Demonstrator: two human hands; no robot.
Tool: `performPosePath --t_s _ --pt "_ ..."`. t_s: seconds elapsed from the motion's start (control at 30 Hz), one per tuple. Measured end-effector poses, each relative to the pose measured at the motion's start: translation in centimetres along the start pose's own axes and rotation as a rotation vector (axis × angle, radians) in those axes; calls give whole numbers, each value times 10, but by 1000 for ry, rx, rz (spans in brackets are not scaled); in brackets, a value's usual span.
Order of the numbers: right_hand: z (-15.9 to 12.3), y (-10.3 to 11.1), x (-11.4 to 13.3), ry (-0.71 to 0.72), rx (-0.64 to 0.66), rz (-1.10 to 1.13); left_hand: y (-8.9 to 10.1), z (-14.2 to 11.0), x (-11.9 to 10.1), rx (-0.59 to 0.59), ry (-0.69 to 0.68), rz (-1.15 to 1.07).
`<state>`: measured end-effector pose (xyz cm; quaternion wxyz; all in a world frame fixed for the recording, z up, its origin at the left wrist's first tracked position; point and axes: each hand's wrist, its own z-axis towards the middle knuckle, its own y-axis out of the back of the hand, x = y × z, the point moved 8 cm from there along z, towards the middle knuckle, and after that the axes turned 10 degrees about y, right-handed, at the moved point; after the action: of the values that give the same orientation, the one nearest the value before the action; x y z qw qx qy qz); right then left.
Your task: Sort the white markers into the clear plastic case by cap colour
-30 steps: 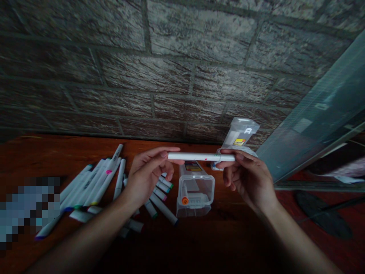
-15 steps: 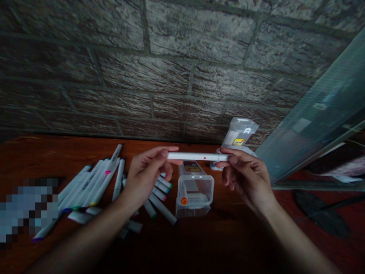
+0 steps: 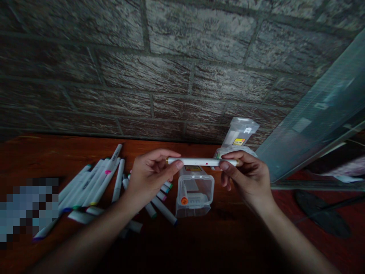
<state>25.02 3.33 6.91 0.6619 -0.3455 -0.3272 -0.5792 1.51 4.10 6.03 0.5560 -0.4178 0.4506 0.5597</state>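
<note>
A white marker (image 3: 196, 161) with yellowish ends and a small red mark is held level in front of me. My left hand (image 3: 155, 167) pinches its left end between thumb and fingers. Its right end is gripped by my right hand (image 3: 245, 173). Just below and behind the marker, a clear plastic case (image 3: 211, 190) lies on the table with its open end toward me. One marker with an orange cap (image 3: 184, 200) is inside it. Many loose white markers (image 3: 94, 182) with coloured caps lie to the left, some partly hidden by my left arm.
Behind the right hand stands another clear case (image 3: 238, 133) with a yellow label, close to the brick wall (image 3: 171, 76). The wooden table (image 3: 42, 152) meets that wall at the back. A glassy panel (image 3: 308, 110) rises on the right, near a dark round base (image 3: 322, 213).
Both hands have shifted their grips along the marker, so its ends now show. The marker has dropped slightly. The case and loose markers have not moved.
</note>
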Motion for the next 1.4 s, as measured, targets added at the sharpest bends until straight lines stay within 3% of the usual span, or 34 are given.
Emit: performPosePath --t_s 0.77,1.1,1.4 --pt "-2 -2 -4 -27 38 -11 2 -3 -1 -43 -41 89" --pt "-3 -2 -7 -80 29 43 -1 -2 -4 -6 -4 -19" --pt "-2 -2 -8 -124 10 123 -2 1 17 81 71 -206"
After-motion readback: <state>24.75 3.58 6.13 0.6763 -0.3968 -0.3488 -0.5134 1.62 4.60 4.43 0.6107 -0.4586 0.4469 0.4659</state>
